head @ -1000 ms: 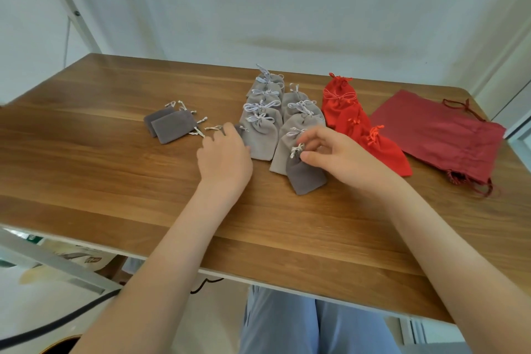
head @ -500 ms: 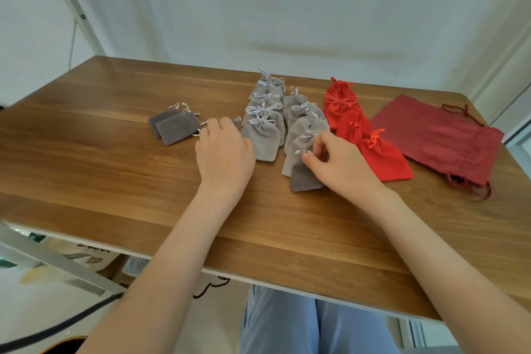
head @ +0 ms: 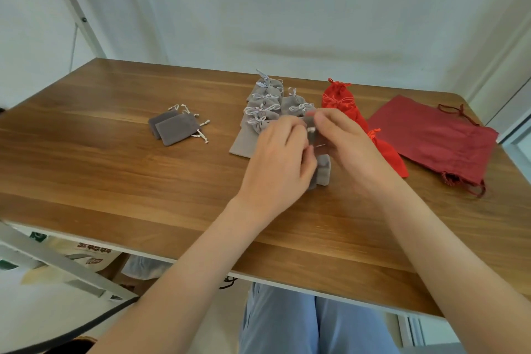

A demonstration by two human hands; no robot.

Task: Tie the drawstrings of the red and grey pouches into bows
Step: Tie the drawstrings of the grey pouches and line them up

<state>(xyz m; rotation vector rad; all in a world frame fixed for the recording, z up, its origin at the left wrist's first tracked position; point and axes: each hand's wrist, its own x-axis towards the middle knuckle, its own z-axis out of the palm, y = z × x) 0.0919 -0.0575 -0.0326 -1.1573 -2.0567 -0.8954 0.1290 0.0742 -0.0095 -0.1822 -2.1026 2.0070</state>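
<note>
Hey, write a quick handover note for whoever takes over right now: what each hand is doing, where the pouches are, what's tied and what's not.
Left hand: fingers curled on the dark grey pouch, held between both hands.
Right hand: pinches the same pouch's top by its white drawstring; no bow visible on it.
Done: the light grey pouches in rows behind the hands and the small red pouches to their right show bows.
Left: the held pouch, the two flat dark grey pouches to the left with loose strings, and the large dark red pouch at far right, strings loose.
</note>
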